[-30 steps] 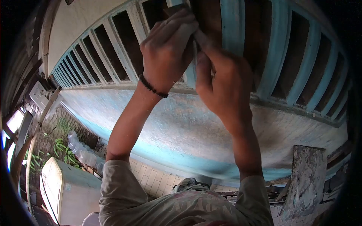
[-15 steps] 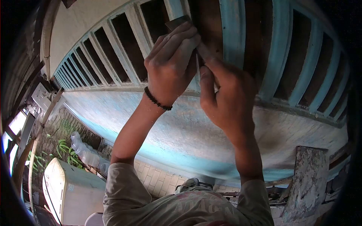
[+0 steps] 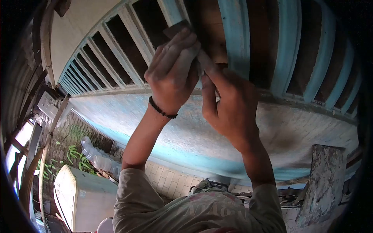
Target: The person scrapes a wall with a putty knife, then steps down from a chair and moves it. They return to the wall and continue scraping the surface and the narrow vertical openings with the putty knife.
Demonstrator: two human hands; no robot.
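Observation:
My left hand, with a dark beaded bracelet at the wrist, is closed around a flat, dark, thin piece whose corner sticks out above the fingers. This piece lies against a slat of the blue and whitish slatted frame. My right hand is beside the left, its index finger stretched up to the left fingers and its thumb bent near the slat. Whether anything is between the right thumb and finger cannot be made out.
Below the slats runs a worn blue and white wall. A weathered board leans at the lower right. At the lower left are a pale cabinet-like box, clear plastic containers and a wooden pole.
Both hands have shifted slightly left in view, and the dark piece sits a little lower. The right thumb is closer to the left hand. The whole view has turned slightly.

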